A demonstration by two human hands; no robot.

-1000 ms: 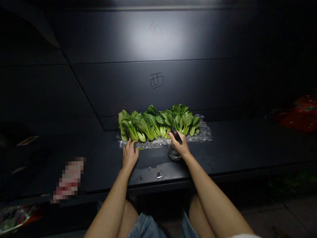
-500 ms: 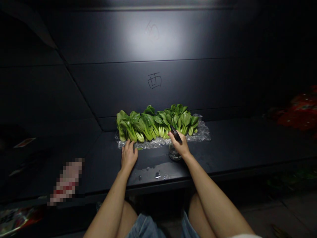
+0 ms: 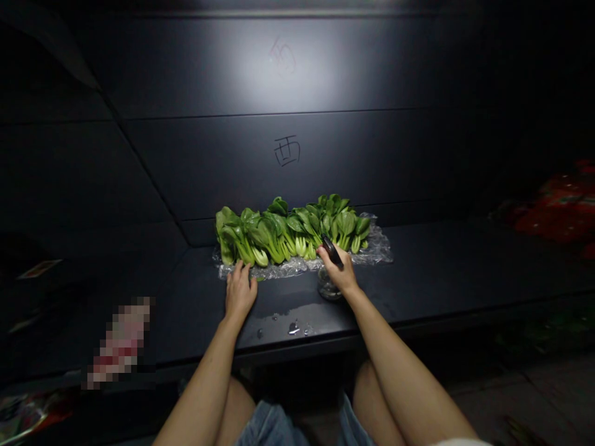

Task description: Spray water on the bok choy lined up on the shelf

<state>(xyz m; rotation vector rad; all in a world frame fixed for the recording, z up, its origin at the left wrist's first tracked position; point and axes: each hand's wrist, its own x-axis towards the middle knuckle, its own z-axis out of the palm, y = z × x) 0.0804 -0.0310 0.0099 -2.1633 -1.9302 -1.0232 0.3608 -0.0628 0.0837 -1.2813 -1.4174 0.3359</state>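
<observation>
A row of green bok choy (image 3: 288,232) lies on a crinkled clear plastic sheet (image 3: 376,251) at the back of a dark shelf (image 3: 441,279). My left hand (image 3: 239,291) rests flat on the shelf with fingers spread, its fingertips touching the sheet's front edge under the leftmost bunch. My right hand (image 3: 341,272) is wrapped round the black top of a clear spray bottle (image 3: 326,288) that stands on the shelf in front of the greens.
Water drops (image 3: 292,327) wet the shelf near its front edge. A dark back panel carries a handwritten mark (image 3: 287,150). Red packaging (image 3: 564,210) lies at the far right. A blurred patch (image 3: 118,344) sits at the lower left.
The view has drifted slightly, so everything sits a little left. Both hands keep their places at the sheet and the bottle.
</observation>
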